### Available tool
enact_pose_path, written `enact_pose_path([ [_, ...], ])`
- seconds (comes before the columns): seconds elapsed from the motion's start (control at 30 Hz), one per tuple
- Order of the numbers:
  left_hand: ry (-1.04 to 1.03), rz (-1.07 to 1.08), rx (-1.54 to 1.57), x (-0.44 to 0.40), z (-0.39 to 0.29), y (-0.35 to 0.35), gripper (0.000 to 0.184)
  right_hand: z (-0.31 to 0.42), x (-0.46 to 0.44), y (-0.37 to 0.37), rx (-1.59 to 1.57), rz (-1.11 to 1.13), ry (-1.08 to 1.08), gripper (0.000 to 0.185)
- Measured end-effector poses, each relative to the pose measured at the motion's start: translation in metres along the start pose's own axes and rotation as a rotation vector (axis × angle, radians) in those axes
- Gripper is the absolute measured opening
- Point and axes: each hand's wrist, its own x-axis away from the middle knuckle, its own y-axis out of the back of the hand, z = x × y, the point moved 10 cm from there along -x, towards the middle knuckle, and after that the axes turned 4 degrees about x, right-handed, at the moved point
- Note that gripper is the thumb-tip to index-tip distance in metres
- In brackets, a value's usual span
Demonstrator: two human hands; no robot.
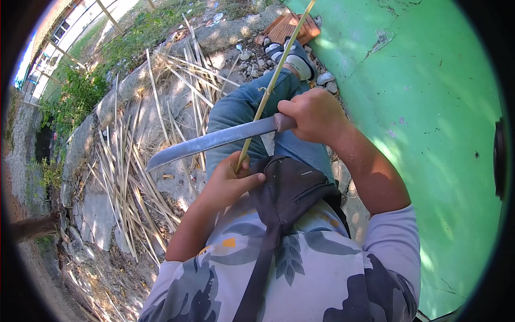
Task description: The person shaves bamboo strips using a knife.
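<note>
Holding the thin stick near its lower end in the left hand, with fingers curled round it, just below the blade of the long knife. Gripping that knife by its handle in the closed right hand, well up the stick's right side. Pointing the blade left, across the stick; cannot tell whether touching. Strewn on the ground to the left: many pale strips.
</note>
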Motion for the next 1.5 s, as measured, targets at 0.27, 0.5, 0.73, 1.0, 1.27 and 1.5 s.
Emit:
enact_pose_path([
  [0.27,0.001,0.004,0.097,0.002,0.010,0.001,0.040,-0.042,-0.005,0.010,0.015,-0.049,-0.093,0.011],
  [0.5,-0.042,-0.003,-0.040,0.007,0.001,-0.007,0.036,-0.047,0.001,-0.001,-0.043,-0.013,-0.115,0.012],
  [0.73,0.003,-0.020,0.075,0.003,0.006,0.003,0.035,-0.052,0.004,0.012,-0.044,-0.073,-0.123,0.014],
  [1.0,-0.049,0.006,-0.016,0.008,0.006,-0.011,0.031,-0.086,-0.001,0.012,-0.122,-0.065,-0.264,0.011],
  [1.27,-0.015,0.021,0.017,0.002,0.006,-0.008,0.028,-0.031,0.001,0.010,0.036,0.017,0.016,0.012],
  [1.5,-0.031,0.035,0.045,0.007,0.003,-0.011,0.027,-0.102,-0.001,0.009,-0.012,-0.047,-0.267,0.014],
])
